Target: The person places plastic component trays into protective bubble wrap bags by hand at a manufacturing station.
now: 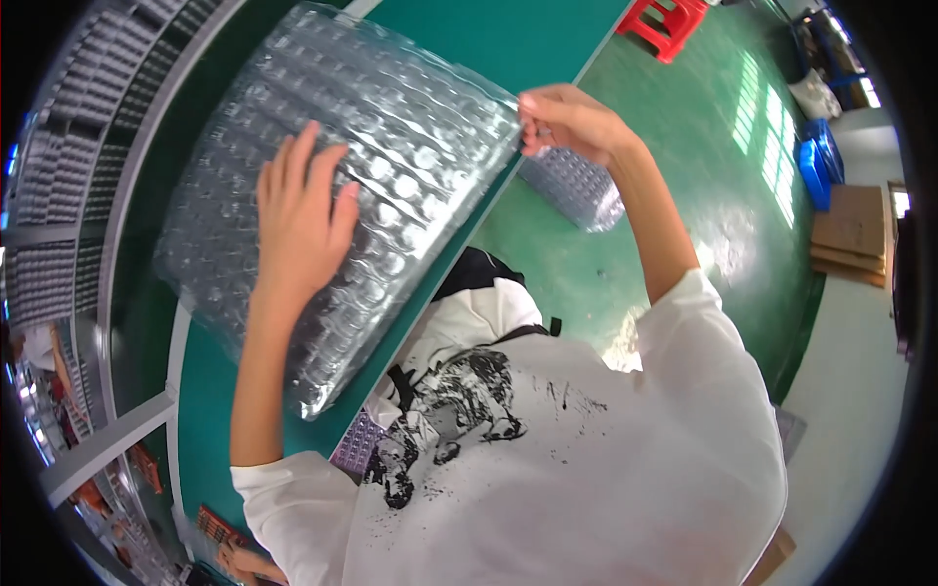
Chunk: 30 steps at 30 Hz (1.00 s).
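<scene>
Lying flat on the green counter (547, 39), the bubble-wrap bundle (391, 156) appears wrapped but unsealed. Left hand (298, 220) presses its top, fingers spread; right hand (572, 122) has fingers pinched on the corner. Closing that edge seems outstanding.

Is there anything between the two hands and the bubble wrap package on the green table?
Nothing visible is in the way. The left hand lies flat directly on the bubble wrap package, and the right hand pinches its edge at the rim of the green table.
</scene>
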### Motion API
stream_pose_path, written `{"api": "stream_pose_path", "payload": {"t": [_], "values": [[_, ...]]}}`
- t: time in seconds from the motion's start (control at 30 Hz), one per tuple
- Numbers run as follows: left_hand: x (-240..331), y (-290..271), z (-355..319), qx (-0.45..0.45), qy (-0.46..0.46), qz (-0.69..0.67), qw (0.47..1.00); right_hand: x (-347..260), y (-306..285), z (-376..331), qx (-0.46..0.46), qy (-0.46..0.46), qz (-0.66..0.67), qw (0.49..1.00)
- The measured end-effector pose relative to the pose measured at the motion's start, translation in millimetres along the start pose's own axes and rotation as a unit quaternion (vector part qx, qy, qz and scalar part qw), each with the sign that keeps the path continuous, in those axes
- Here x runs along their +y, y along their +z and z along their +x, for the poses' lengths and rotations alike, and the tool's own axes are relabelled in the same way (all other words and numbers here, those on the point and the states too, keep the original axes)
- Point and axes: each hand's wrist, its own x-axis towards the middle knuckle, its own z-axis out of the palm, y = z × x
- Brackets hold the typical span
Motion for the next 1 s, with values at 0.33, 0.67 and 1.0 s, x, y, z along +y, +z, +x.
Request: {"api": "stream_pose_path", "payload": {"t": [0.33,0.67,1.0], "values": [[-0.4,1.3,-10.4,-0.008,-0.003,0.007,1.000,5.6,13.7,-19.3,0.020,-0.045,0.032,0.998],[-1.6,-3.5,-6.2,-0.041,-0.025,-0.011,0.999,29.2,36.2,-28.2,0.049,-0.079,0.152,0.984],[0.1,3.9,-8.7,-0.051,0.005,0.050,0.997,44.8,49.0,-25.3,0.098,-0.057,0.182,0.977]]}}
